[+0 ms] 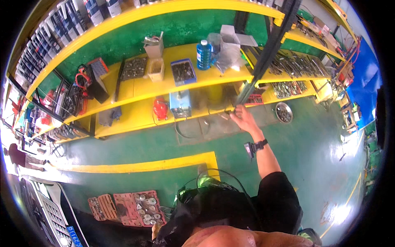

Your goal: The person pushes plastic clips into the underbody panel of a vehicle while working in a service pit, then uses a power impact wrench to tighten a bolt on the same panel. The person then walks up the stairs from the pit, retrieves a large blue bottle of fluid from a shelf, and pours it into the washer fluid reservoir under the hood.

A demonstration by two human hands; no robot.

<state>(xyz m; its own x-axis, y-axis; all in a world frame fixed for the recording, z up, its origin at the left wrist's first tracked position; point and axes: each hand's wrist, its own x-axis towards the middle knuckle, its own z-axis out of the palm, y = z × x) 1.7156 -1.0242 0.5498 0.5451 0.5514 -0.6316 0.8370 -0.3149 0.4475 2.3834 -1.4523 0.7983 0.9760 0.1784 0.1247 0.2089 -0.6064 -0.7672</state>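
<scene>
My right arm reaches forward, and my right hand (243,118) is at the foot of the black shelf post (263,61), in front of the yellow lower shelf. Its fingers are curled closed; what they grip is too small to make out. A black band with a dark device (249,150) is on that wrist. Only a small part of my left hand (156,231) shows low in the view, beside an open red tool case (147,208) with round metal pieces in it. The fingers of this hand are mostly hidden.
Yellow shelves (177,89) hold a blue-liquid bottle (203,54), a blue tray of small parts (183,72) and a blue box-shaped device (180,103). A metal bowl of parts (284,112) is on the green floor. A car front (53,214) stands lower left; a person (20,158) is far left.
</scene>
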